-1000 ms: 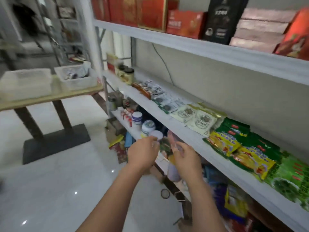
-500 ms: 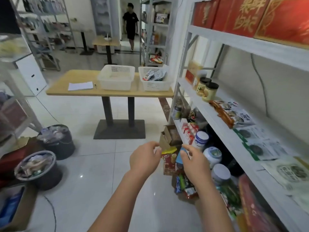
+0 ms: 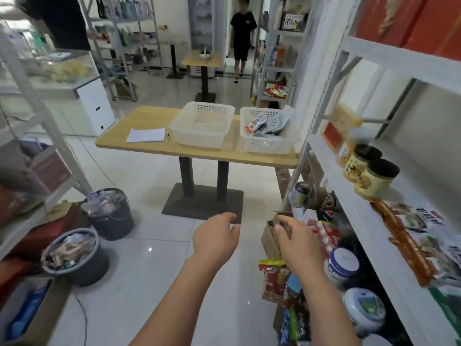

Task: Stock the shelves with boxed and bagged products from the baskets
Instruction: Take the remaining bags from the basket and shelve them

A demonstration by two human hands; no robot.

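Left hand (image 3: 215,237): hovering out front at 12 o'clock, fingers relaxing in a loose curl, holding nothing.
Right hand (image 3: 298,242): floating at 1 o'clock, just beside the lower shelf clutter, fingers loosely bent, gripping nothing either.
Bagged packets (image 3: 268,122): sitting piled in the right basket (image 3: 270,146) on the table (image 3: 199,152), well ahead at 1 o'clock, poking up over the rim.
Left basket (image 3: 202,126): sitting beside it at 12 o'clock, looking pretty much emptied out.
Handling guess: looking light, floppy and a bit slick, crinkling rather than breaking. Probably worth pinching along a sealed top edge, or scooping a few flat between both palms.
Shelf (image 3: 354,203): running along 3 o'clock, carrying jars (image 3: 369,174) and shelved packets (image 3: 429,218) lying flat.
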